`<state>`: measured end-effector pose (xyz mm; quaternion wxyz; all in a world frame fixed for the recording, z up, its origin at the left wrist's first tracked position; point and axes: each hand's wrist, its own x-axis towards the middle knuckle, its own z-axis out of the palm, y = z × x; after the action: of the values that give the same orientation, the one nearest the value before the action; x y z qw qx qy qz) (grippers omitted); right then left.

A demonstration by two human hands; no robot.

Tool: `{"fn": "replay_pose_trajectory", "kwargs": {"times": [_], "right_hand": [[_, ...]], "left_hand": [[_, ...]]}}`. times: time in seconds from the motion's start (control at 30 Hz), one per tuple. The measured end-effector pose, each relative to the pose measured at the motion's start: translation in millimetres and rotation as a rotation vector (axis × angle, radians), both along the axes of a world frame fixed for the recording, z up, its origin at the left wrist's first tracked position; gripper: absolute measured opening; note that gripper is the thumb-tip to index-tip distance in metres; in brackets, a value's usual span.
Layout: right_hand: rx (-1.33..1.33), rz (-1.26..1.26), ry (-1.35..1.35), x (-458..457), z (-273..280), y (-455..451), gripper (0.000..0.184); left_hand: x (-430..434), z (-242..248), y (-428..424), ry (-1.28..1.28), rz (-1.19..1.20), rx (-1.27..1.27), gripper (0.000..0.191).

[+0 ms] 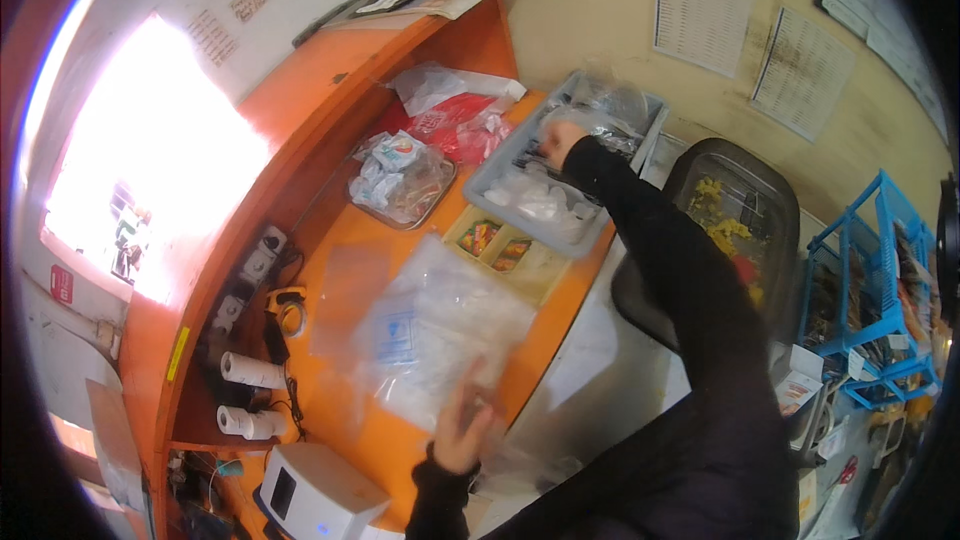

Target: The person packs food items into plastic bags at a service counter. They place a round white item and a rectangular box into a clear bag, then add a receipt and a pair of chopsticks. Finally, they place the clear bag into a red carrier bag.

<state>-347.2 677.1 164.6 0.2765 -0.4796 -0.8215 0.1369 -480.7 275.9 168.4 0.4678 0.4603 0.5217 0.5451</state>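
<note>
My right hand (561,142) reaches into a grey plastic bin (480,184), among clear plastic wrapping (600,120) and dark items. White plastic pieces (540,199) fill the bin's near end. Blurred by motion, my left hand (461,427) is at the near edge of a pile of clear plastic bags (465,300), one with a blue print. Whether either hand grips something is not clear. Between the bags and the bin sits a cream divided tray (551,262) with colourful sachets (480,236) in two compartments.
A metal tray (409,223) holds crumpled white packets, beside a red plastic bag (450,124). White paper rolls (251,371) and a white boxy device (322,491) line the orange counter (319,390). To the right are a dark tub (784,202) with yellow bits and a blue plastic rack (855,202).
</note>
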Motion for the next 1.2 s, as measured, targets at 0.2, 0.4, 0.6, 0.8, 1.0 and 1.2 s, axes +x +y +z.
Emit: {"fn": "replay_pose_trajectory", "kwargs": {"times": [0.2,0.4,0.6,0.8,1.0,1.2], "right_hand": [[-0.951,1.262,0.185,-19.9,25.9,-127.3,0.007],[-0.122,-0.105,0.090,-14.5,-56.4,17.7,0.045],[-0.260,-0.166,0.337,-29.6,-98.3,58.1,0.025],[-0.323,0.321,0.327,2.7,25.6,29.0,0.026],[-0.878,0.413,0.600,32.8,118.2,-81.6,0.018],[-0.999,0.530,0.759,58.5,121.3,-168.6,0.027]], "left_hand": [[12.6,-1.0,90.6,0.170,0.130,0.009,0.039],[20.3,-21.3,72.7,0.147,0.175,-0.061,0.012],[-1.1,-17.0,67.5,0.545,0.094,0.128,0.014],[-10.2,5.8,82.2,0.530,0.052,0.261,0.013],[-5.3,42.8,113.5,0.726,0.146,0.671,0.006],[8.3,60.7,121.7,0.499,-0.025,0.614,0.015]]}}
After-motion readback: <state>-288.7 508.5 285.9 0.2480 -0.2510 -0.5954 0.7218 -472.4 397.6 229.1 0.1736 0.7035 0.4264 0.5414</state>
